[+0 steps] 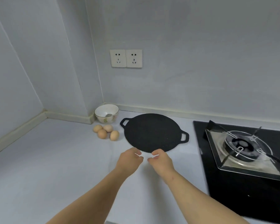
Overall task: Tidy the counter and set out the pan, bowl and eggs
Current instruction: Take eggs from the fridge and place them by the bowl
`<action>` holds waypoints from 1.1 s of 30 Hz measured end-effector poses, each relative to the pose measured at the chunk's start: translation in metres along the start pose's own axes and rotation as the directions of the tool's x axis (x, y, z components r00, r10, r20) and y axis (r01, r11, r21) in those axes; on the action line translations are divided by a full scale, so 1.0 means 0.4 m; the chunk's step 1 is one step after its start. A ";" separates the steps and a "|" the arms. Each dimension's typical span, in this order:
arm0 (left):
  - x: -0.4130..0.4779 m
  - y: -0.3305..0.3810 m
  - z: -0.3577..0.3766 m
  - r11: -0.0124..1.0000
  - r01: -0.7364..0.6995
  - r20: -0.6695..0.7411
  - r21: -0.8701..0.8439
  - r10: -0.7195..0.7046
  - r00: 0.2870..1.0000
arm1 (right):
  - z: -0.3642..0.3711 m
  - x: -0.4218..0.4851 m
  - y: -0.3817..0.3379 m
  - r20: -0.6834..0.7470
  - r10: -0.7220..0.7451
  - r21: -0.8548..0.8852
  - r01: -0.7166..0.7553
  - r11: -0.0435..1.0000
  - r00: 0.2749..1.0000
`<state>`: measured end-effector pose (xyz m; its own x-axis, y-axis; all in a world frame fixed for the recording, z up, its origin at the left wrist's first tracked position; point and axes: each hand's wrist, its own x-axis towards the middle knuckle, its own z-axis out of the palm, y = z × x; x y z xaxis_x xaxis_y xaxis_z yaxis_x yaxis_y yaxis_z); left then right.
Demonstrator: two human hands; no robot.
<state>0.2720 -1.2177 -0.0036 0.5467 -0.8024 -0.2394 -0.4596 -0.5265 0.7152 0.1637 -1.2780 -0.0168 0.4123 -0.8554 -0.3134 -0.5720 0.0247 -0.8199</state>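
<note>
A flat black round pan [152, 132] with two loop handles lies on the pale counter [55, 159]. To its left sit several brown eggs [106, 131], and behind them, in the corner, a white bowl [106, 113] with a spoon in it. My left hand [129, 159] and my right hand [160, 160] are side by side at the pan's near rim, fingers curled, thumbs toward the edge. Whether they hold the rim or only touch it is unclear.
A black gas hob [242, 152] with a steel burner ring fills the right side, close to the pan's right handle. Two wall sockets [126, 58] are above the counter. The wall corner lies behind the bowl.
</note>
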 end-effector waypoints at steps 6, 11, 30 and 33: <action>-0.055 0.101 0.128 0.999 -0.034 0.067 -0.005 0.034 0.997 | -0.134 -0.066 0.115 -0.100 0.076 0.097 -0.067 0.993 0.992; -0.114 0.143 0.208 0.998 -0.003 0.062 -0.062 0.006 0.998 | -0.207 -0.107 0.191 -0.087 0.085 0.085 -0.078 0.993 0.993; -0.273 0.410 0.516 0.995 -0.097 0.057 -0.036 0.099 0.993 | -0.554 -0.214 0.405 -0.201 0.063 0.082 -0.047 0.996 0.978; -0.258 0.470 0.570 0.988 -0.152 0.107 -0.038 0.155 0.982 | -0.622 -0.201 0.432 -0.256 0.071 0.116 -0.043 0.992 0.964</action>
<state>-0.0304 -1.2978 0.0060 0.3908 -0.8998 -0.1940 -0.5103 -0.3872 0.7679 -0.1447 -1.3337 -0.0142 0.1754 -0.9552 -0.2382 -0.5032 0.1210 -0.8557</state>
